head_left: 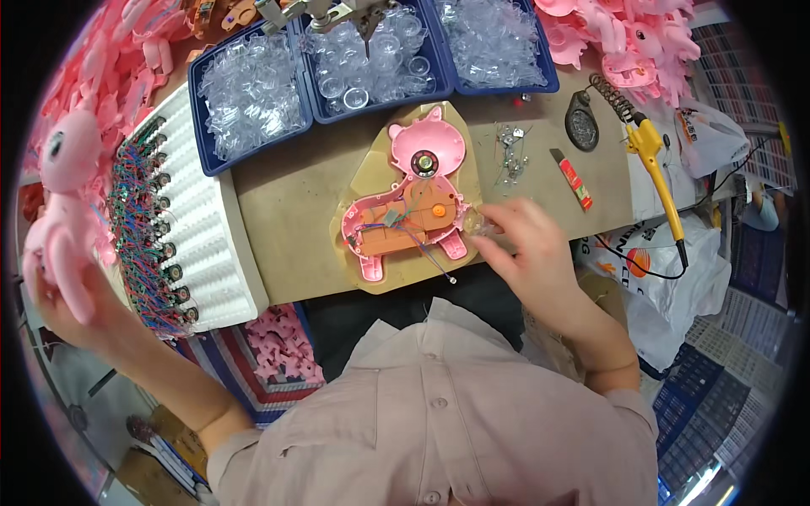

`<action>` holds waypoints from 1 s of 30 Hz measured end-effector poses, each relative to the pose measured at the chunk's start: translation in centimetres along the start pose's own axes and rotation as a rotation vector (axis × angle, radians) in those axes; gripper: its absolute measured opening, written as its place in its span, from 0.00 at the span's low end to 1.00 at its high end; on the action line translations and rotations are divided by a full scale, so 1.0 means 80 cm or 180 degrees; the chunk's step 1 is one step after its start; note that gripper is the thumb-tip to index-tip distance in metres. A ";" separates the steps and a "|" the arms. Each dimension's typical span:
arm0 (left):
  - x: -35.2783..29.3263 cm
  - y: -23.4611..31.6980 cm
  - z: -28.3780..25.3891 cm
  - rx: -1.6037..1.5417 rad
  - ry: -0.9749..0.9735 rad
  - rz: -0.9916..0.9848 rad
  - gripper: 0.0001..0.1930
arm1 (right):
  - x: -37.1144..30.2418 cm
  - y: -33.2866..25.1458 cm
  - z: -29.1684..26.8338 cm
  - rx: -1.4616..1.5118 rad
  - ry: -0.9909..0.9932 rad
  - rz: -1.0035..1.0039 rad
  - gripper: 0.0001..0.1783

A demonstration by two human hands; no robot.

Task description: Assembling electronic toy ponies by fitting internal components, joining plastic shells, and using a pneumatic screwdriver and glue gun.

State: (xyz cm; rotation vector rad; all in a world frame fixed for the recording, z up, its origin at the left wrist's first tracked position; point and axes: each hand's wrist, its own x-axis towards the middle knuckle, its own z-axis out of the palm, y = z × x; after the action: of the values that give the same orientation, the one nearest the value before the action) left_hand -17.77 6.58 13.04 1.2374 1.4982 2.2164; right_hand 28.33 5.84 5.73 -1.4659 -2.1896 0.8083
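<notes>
On a tan fixture board (460, 126) lies an open pink animal-shaped toy half (430, 135). A round black speaker (424, 164) sits in it, with an orange-brown casing (388, 244) and thin coloured wires in the lower part. My right hand (536, 253) is closed, pinching a small clear plastic piece (475, 223) at the right end of this half. Off at the far left, my left hand (72, 308) grips a pink toy shell (67, 211) with a dark eye, raised beside the table. Some of its fingers are hidden behind the shell.
Blue bins (308, 118) of clear plastic parts line the back, under a metal machine tip (367, 38). A white ridged tray (211, 253) holds wired speakers. To the right are small metal parts (510, 156), a red cutter (574, 181) and a yellow soldering iron (654, 160).
</notes>
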 end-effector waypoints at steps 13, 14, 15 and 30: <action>-0.223 0.026 0.166 -0.1815 -0.1318 -0.3379 0.24 | 0.070 -0.029 -0.010 0.3011 -0.0204 0.0240 0.27; -0.228 0.032 0.188 -0.1767 -0.1143 -0.3406 0.21 | 0.084 -0.035 -0.013 0.3850 -0.0435 0.0351 0.25; -0.222 0.029 0.178 -0.1402 -0.1362 -0.3482 0.19 | 0.094 -0.034 -0.016 0.3850 -0.0421 0.0343 0.25; -0.188 0.059 0.108 0.0737 -0.2777 -0.1435 0.30 | 0.052 -0.039 -0.035 0.1337 0.0038 -0.0204 0.14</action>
State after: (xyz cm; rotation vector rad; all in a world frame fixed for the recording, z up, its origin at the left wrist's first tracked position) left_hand -0.70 1.70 10.29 1.4595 1.4486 1.0152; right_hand 26.24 9.52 9.89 -1.1814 -1.8959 1.1484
